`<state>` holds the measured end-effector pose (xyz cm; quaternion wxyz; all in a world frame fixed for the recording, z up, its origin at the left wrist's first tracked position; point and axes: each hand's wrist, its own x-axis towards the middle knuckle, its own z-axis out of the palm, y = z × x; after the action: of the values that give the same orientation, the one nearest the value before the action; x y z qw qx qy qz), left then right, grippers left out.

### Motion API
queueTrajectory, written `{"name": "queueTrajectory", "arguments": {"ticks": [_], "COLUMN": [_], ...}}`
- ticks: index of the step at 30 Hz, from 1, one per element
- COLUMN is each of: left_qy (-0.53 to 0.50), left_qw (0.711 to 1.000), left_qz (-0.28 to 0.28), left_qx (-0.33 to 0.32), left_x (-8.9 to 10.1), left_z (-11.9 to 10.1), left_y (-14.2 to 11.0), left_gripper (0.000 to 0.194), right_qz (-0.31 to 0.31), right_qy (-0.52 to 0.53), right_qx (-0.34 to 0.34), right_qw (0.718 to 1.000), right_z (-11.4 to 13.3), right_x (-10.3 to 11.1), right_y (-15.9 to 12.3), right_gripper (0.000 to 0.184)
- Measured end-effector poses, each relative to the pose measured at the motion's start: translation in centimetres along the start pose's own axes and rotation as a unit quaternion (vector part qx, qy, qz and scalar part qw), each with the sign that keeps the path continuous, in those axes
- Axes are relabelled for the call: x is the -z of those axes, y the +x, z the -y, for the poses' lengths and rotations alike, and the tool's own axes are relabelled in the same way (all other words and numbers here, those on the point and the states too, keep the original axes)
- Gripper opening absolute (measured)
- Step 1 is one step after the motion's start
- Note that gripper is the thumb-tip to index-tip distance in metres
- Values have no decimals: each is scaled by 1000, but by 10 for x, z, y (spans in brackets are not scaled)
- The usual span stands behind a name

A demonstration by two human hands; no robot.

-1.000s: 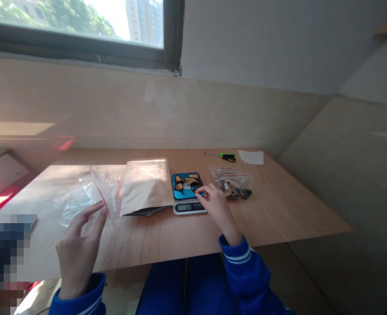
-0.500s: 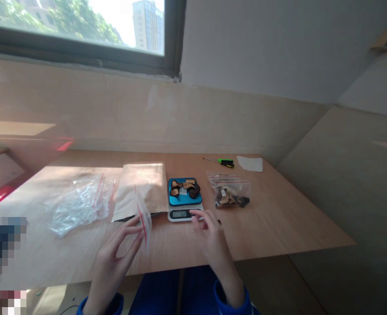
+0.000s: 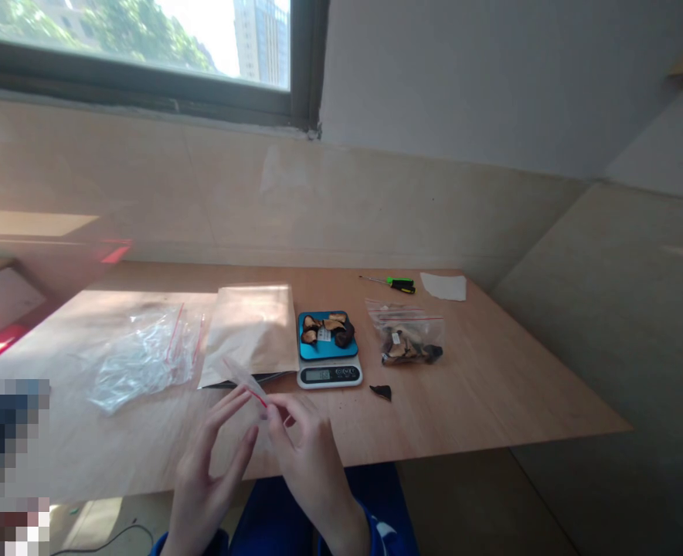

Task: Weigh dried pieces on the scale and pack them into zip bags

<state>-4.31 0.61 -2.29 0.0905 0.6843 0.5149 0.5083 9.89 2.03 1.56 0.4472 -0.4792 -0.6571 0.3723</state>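
Observation:
My right hand (image 3: 314,457) pinches the red-lined edge of a small clear zip bag (image 3: 242,376) between thumb and fingertips. On the other side of the bag is my left hand (image 3: 205,457), its thumb spread away from the fingers, with the fingertips at the bag's edge. Beyond the hands stands a small digital kitchen scale (image 3: 331,375) with a blue platform. Dried mushroom pieces (image 3: 335,326) and a small white packet (image 3: 324,334) lie on that platform. A lone dark dried piece (image 3: 381,392) rests on the table right of the scale.
A zip bag of dried mushroom pieces (image 3: 408,344) lies right of the scale. Left are a kraft paper sheet or bag (image 3: 254,328) and clear plastic bags (image 3: 141,359). A screwdriver (image 3: 398,284) and white paper (image 3: 444,286) lie at the back of the wooden table (image 3: 492,386).
My right hand has moved left from the scale's display to the zip bag and gripped its edge. The left thumb has come away from the bag, which now tilts.

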Motion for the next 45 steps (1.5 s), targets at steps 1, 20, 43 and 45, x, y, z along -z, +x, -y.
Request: {"name": "queueTrajectory", "arguments": {"ticks": [1,20,43,45], "left_qy": [-2,-24,-261,-255], "left_qw": [1000,983,935,934], "left_qz": [-3,-174,-147,-146], "left_qx": [-4,51,190,204], "left_x": [-1,-10,-39,-43], "left_z": [0,9,-2,-2], "left_y": [-1,-7,63,60], "left_gripper": [45,12,23,24], "right_qz": [5,-47,255,242], "right_qy": [0,20,-249,-246], "right_qx": [4,-105,111,126], "right_qw": [1000,993,928,930], "right_z": [0,-27,-118,-118], "right_x": [0,20,138,135], "right_y": [-1,0,147,145], "right_gripper": [24,30,57,52]}}
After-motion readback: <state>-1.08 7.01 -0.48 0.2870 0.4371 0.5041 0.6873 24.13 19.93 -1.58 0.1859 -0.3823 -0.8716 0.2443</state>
